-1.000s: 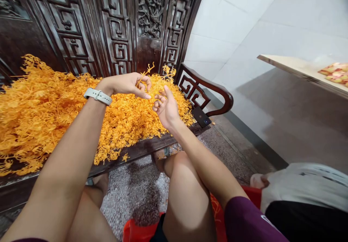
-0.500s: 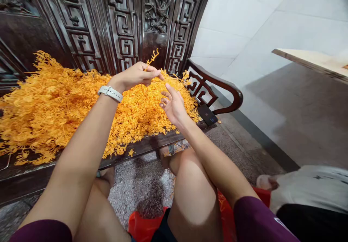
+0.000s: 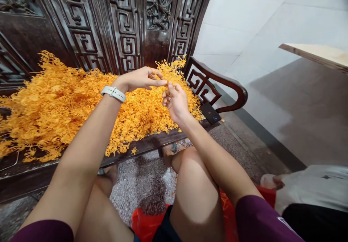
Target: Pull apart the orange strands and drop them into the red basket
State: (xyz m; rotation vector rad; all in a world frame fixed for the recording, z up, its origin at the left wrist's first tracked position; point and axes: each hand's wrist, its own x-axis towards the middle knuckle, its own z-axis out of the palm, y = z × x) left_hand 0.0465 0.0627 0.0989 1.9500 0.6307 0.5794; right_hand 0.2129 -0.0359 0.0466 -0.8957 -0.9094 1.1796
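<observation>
Over the pile, my left hand (image 3: 143,79), wearing a pale wristwatch band, reaches right with its index finger stretched out and other fingers curled. An orange branched piece shows in part at its fingers, largely hidden against the pile. My right hand (image 3: 176,102), palm turned up, has thumb and forefinger pinched together at the left fingertips; whatever is between them is too small to name. Below both hands lies a large heap of orange branched plastic-looking pieces (image 3: 144,107) on the dark wooden bench (image 3: 152,140). Longer strands make up its left side (image 3: 54,104).
The bench has a carved backrest (image 3: 126,20) and a curved armrest (image 3: 231,86). A dark phone (image 3: 210,113) lies at the seat's right end. To the right are a wooden board edge (image 3: 312,53) and a person in light clothing (image 3: 312,187). A red stool (image 3: 146,224) is under me.
My hands have come together so that their fingertips meet. The orange sprig that stood up from my left hand no longer stands out above it. The view has shifted slightly.
</observation>
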